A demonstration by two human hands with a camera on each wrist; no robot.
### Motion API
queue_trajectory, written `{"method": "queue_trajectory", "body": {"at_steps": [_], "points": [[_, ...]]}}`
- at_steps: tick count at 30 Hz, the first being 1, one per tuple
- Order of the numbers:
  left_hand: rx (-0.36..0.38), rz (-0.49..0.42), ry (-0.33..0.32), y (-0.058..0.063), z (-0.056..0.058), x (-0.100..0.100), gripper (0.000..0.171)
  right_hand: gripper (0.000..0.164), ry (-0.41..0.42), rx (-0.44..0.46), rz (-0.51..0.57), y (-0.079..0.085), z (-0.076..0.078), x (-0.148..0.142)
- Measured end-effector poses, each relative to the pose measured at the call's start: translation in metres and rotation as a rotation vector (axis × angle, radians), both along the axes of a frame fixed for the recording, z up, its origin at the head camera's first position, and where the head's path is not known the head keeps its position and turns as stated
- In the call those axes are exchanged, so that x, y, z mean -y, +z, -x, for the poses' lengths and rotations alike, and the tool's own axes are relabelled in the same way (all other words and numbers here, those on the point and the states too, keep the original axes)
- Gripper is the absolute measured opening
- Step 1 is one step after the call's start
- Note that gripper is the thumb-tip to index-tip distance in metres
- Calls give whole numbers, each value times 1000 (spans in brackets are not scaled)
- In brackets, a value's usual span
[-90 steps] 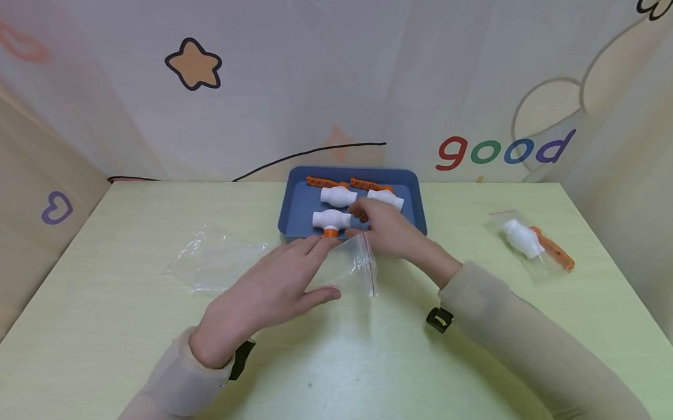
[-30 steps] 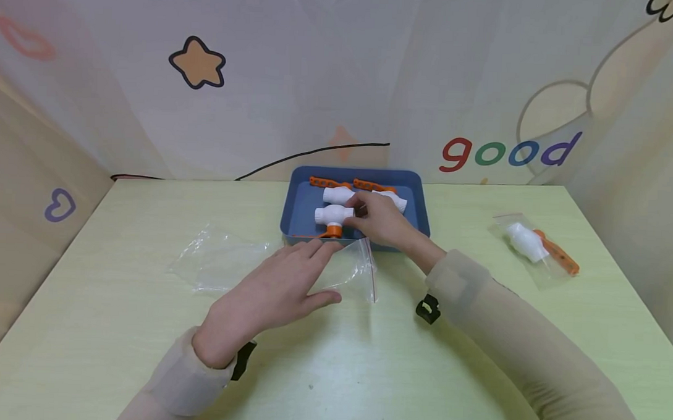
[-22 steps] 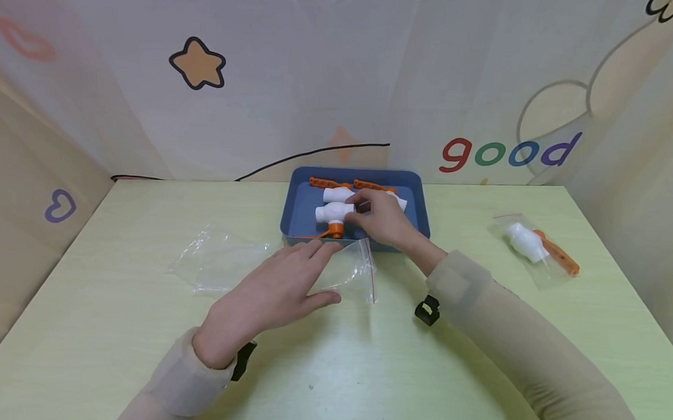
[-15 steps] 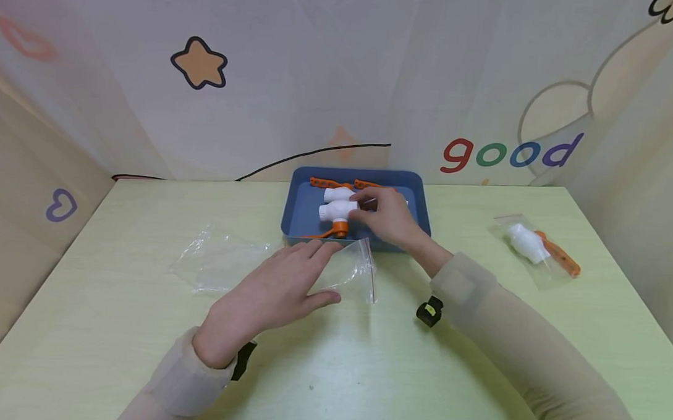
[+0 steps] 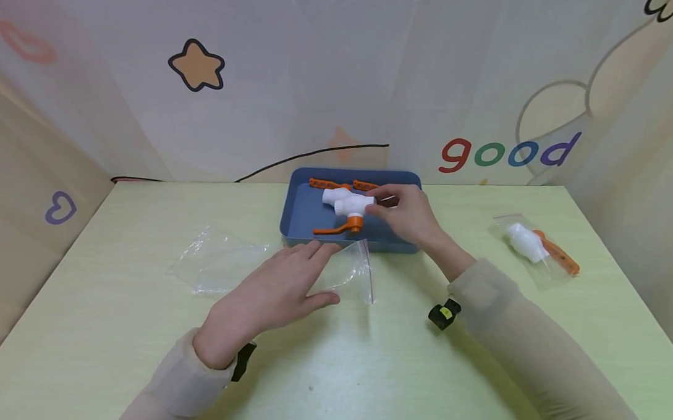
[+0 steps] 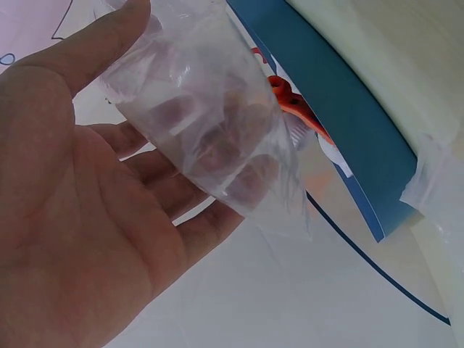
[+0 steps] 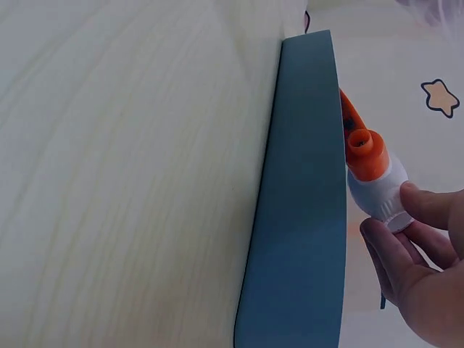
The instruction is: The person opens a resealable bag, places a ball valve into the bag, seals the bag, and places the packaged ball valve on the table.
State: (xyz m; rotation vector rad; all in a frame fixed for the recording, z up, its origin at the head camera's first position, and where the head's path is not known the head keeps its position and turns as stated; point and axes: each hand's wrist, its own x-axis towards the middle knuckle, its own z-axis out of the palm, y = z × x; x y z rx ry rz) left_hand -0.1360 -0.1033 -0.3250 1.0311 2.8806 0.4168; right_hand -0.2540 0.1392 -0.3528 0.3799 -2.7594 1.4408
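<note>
In the head view, my right hand pinches the right end of a white ball valve with an orange lever handle, just above the blue tray. The right wrist view shows thumb and fingers around the end of that valve, beyond the tray's side wall. Behind it, a second white valve lies in the tray, partly covered. My left hand stays in front of the tray with extended fingers on a clear zip bag. Through the bag, the left wrist view shows those fingers.
Another clear bag lies flat at the left. On the table's right side lies a bagged white valve with orange handle. Orange handles show along the tray's back. A printed curtain hangs behind the table.
My right hand reached into the tray, took hold of the front valve, then shifted it right and up, its lever now clear of the tray's front wall. The left hand stayed almost still.
</note>
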Motion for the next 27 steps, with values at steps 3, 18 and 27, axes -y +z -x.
{"method": "queue_trajectory", "body": {"at_steps": [3, 18, 27], "points": [[6, 10, 7, 0, 1, 1, 72, 29, -17, 14, 4, 1, 0, -4], [29, 13, 24, 0, 5, 4, 74, 32, -48, 20, 4, 9, -9, -17], [0, -2, 31, -3, 7, 10, 72, 29, -57, 34, 70, 12, -16, -29]]}}
